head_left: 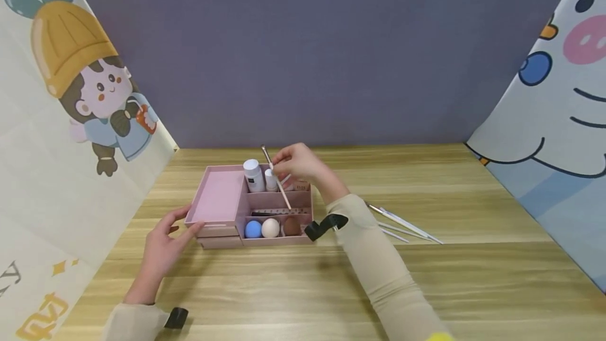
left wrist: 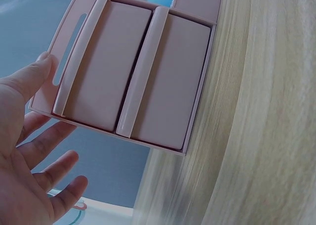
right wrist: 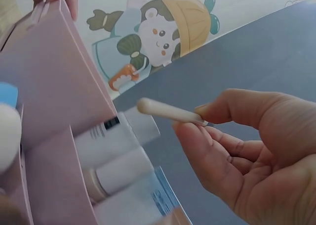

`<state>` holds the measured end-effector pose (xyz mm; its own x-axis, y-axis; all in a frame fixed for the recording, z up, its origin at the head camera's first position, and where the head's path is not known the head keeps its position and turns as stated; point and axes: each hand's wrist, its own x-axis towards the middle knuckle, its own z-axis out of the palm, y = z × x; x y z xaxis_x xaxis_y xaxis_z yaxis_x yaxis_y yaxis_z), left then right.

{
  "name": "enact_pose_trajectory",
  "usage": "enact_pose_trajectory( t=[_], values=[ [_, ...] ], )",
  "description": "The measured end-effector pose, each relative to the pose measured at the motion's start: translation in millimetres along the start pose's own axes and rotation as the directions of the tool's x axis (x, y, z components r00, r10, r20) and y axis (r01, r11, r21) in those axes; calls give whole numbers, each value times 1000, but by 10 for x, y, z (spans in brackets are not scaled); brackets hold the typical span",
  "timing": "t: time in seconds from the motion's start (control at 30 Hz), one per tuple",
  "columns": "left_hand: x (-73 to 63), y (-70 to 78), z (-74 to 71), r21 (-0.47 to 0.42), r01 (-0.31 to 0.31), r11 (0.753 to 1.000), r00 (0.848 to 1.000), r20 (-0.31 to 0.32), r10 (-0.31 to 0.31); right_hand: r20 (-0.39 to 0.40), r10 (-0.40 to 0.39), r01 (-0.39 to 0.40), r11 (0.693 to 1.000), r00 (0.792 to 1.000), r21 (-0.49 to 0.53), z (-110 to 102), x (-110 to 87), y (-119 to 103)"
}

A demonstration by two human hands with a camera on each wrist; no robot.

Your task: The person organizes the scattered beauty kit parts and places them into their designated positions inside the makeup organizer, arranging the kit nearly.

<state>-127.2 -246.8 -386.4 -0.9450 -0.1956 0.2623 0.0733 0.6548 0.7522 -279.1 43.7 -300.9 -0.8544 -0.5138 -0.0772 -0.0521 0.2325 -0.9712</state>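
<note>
A pink makeup organizer (head_left: 224,193) stands on the table, with a flat lidded section and two drawers (left wrist: 111,67) at its left. My left hand (head_left: 163,243) holds its front left corner, thumb on the front and fingers at the side. Over the open compartments, my right hand (head_left: 300,163) pinches a makeup brush (head_left: 284,196) between thumb and fingertips; its pale handle (right wrist: 168,111) slants down and its bristles point up. White bottles (head_left: 254,177) fill the back compartment. Blue, cream and brown makeup sponges (head_left: 270,228) sit in the front one. A thin patterned item (head_left: 279,211) lies in the middle compartment.
Several more brushes (head_left: 402,222) lie loose on the wooden table (head_left: 473,278), right of the organizer. A dark grey panel (head_left: 303,57) closes off the back, and printed panels stand on both sides. My right forearm (head_left: 383,267) crosses between the organizer and the loose brushes.
</note>
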Motion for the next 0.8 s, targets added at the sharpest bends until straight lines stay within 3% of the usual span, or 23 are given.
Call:
enact_pose_trajectory(
  t=[0.23,0.57,0.8],
  values=[
    [-1,21,8,-14,1,1000,1000,15,-1,11,1,-1,998,1000,60,171,41,-82],
    [-27,47,11,-9,-11,1000,1000,8,11,25,-32,30,997,999,75,318,82,-153],
    [-54,31,19,-4,-9,1000,1000,15,9,21,-15,13,996,1000,89,448,113,-158]
  ],
)
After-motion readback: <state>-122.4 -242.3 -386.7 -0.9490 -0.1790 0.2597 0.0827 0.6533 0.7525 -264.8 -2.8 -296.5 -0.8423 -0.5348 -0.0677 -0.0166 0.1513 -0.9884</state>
